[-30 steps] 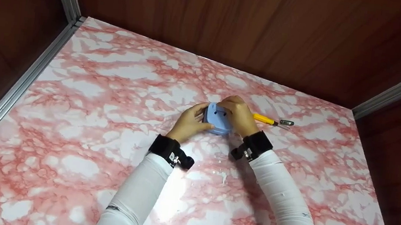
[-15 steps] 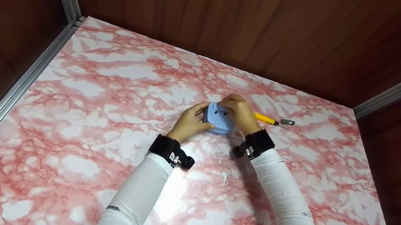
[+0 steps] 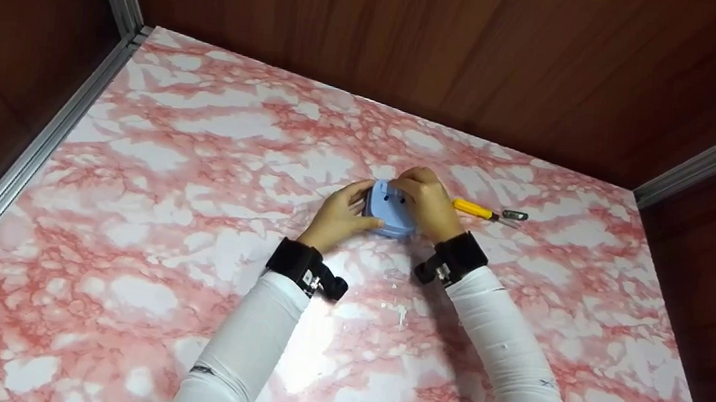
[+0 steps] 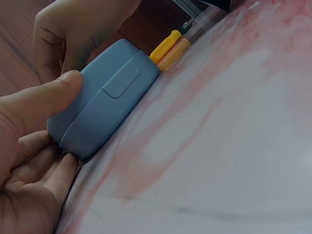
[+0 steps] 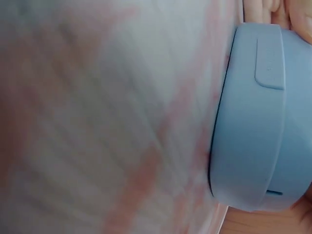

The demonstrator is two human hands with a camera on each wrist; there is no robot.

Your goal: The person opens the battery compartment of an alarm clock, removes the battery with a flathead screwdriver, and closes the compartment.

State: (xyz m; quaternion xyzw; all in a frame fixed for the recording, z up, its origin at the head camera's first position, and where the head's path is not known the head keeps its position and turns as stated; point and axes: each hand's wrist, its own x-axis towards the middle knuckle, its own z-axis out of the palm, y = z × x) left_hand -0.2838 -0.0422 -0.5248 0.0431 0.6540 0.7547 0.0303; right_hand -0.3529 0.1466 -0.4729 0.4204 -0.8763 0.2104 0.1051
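Note:
A rounded pale-blue plastic case point(image 3: 391, 213) with two dark holes in its top rests on the marbled surface. My left hand point(image 3: 339, 219) grips its left side, the thumb point(image 4: 66, 87) on the top face and the other fingers low at the edge. Over the far right part bends my right hand point(image 3: 428, 202), fingers curled, its fingertips pinching at a narrow raised strip on the far end. What lies between those fingertips is hidden. In the right wrist view the case point(image 5: 248, 122) shows its side wall with a raised label tab.
Right of the case lies a yellow-handled screwdriver point(image 3: 473, 208), its shaft pointing right. Beside its tip is a small dark oblong piece point(image 3: 515, 215). Brown panels point(image 3: 378, 28) wall the back and sides. Small white marks point(image 3: 401, 314) dot the surface nearer the body.
My right hand shifts only slightly at the far end of the case, its fingertips working at the strip. My left hand keeps its grip, and the screwdriver stays where it lies.

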